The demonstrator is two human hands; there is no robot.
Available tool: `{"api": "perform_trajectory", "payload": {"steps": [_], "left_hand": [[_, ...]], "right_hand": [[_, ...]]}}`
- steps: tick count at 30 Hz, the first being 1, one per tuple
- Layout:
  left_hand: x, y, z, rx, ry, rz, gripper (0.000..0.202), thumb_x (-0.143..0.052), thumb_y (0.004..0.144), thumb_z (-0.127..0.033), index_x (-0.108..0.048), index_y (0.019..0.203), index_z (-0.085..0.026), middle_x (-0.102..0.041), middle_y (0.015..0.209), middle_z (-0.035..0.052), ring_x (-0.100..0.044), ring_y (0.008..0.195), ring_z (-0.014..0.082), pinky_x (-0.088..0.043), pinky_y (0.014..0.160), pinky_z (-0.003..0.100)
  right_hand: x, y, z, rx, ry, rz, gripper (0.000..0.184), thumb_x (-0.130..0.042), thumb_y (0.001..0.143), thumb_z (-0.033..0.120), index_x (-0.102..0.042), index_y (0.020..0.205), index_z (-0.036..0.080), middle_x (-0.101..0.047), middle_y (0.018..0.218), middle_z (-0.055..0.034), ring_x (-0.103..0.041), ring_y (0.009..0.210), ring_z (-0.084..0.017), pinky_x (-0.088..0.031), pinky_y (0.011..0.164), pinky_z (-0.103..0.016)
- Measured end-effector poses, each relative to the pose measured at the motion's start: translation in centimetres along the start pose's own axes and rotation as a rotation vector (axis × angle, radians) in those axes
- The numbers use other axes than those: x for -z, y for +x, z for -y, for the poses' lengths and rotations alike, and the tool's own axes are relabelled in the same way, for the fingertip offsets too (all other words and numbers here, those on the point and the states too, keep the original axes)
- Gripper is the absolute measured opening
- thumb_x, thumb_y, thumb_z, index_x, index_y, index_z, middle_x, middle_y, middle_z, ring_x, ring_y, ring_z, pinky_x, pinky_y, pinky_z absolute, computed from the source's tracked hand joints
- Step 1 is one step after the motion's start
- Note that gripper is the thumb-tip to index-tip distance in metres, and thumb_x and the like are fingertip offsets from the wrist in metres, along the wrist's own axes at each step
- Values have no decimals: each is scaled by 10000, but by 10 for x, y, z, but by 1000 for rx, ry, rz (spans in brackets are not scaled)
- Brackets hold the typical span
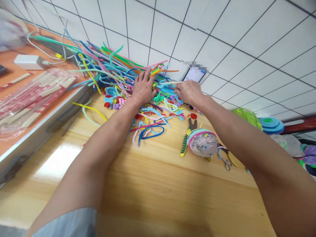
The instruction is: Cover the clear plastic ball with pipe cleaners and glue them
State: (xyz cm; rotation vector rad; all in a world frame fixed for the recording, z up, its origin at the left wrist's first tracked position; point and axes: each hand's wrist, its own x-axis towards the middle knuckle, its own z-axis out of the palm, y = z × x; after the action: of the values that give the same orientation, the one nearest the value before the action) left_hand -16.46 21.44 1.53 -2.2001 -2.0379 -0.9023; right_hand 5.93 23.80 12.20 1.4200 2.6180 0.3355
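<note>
A phone [195,75] stands by the tiled wall [168,26] at the desk's [153,187] far edge; bagged sticks [37,102] lie past the left edge.

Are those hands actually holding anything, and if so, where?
The right hand seems to pinch a pale fuzzy stem near one end. The left hand lies on the colourful pile; whether it grips anything cannot be told.

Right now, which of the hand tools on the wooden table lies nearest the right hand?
The pliers with green-and-yellow handles, left of the speckled rounded object. The silver scissors lie farther from the right hand, on that object's other side.
</note>
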Motion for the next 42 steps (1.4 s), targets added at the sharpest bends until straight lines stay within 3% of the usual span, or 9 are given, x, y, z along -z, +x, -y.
{"api": "perform_trajectory", "payload": {"steps": [5,11,17,22,27,32,35,39,42], "left_hand": [[0,0,1,-16,14,-11,768,-592,982,-476,-469,1689,-203,-319,1847,138,-326,1673,436,-239,1383,633],[1,-1,3,-2,-9,-13,778,-555,978,-502,-459,1698,-222,-311,1852,128,-304,1688,436,-213,1399,638],[1,-3,7,-2,-43,-11,748,-552,966,-475,-496,1678,-253,-313,1854,99,-281,1699,443,-198,1402,653],[-2,-2,7,5,-20,-11,703,-527,966,-455,-560,1631,-227,-342,1841,122,-285,1705,435,-200,1400,669],[5,5,11,37,-26,46,618,-572,939,-483,-701,1496,-251,-388,1822,107,-324,1706,396,-234,1403,637],[35,9,9,55,-294,106,531,-545,911,-478,-813,1300,-236,-577,1703,78,-492,1628,316,-381,1367,511],[64,14,-4,99,-406,75,512,-542,930,-505,-833,1218,-198,-760,1492,67,-644,1469,310,-488,1303,455],[118,28,-37,176,-353,-50,480,-529,1003,-457,-788,1215,-113,-814,1362,90,-723,1258,268,-566,1226,463],[157,18,-80,110,-329,-50,431,-572,994,-449,-787,1167,-118,-841,1210,63,-723,1165,259,-580,1171,494]], "right_hand": [[2,-13,-3,9,17,-14,412,-479,1091,312,-821,1252,149,-823,1224,-205,-757,1126,-372,-527,881,-423],[4,-23,-3,-10,46,-2,394,-478,1078,292,-824,1228,177,-825,1249,-192,-758,1128,-380,-534,882,-441],[24,-50,-13,-117,108,-62,414,-447,1119,355,-797,1272,193,-824,1262,-157,-732,1130,-338,-520,898,-420],[41,-113,-45,-221,137,-181,379,-466,1108,361,-812,1153,214,-850,1181,-131,-750,1080,-341,-533,864,-429],[26,-205,-84,-211,261,-473,359,-500,1083,466,-815,1006,312,-842,874,-62,-765,808,-318,-541,720,-452],[1,-287,-91,-242,408,-571,263,-556,1076,452,-775,935,416,-825,798,-35,-757,683,-299,-524,612,-462],[-9,-320,-90,-203,418,-657,190,-606,1072,386,-763,967,382,-835,826,-27,-775,680,-281,-569,611,-442],[-22,-351,-85,-96,376,-743,147,-627,1088,316,-758,1024,334,-847,860,-17,-804,720,-260,-611,633,-414],[-34,-369,-75,-14,383,-762,145,-642,1080,267,-762,1017,318,-854,876,-21,-816,758,-258,-625,678,-414]]}}
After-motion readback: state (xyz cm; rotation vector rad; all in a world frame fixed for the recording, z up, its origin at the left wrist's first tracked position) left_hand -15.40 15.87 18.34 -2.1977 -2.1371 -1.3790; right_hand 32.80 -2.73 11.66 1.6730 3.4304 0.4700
